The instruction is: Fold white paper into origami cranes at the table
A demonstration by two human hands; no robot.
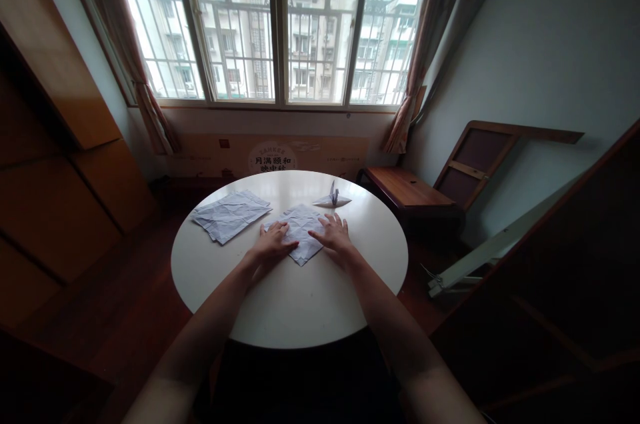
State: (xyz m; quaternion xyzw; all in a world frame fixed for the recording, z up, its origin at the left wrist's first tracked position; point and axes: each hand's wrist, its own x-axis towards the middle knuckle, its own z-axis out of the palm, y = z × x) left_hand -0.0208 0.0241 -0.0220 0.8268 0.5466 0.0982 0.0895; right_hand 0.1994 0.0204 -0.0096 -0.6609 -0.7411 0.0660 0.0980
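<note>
A creased square of paper (301, 232) lies on the round white table (300, 317), turned so that one corner points toward me. My left hand (276, 241) rests on its left side with the fingers spread. On its right side, my right hand (334, 235) lies with fingers apart, the fingertips over the paper's edge. Neither hand grips anything. Just beyond my right hand stands a folded paper crane (334, 197). To the left of my left hand is a stack of creased paper sheets (231, 216).
Behind the table is a long printed box (320, 151) under a barred window (320, 44). A wooden bench (410, 187) stands at the back right, with a wooden frame (473, 154) leaning by the wall. Wooden cabinets (75, 211) are on the left.
</note>
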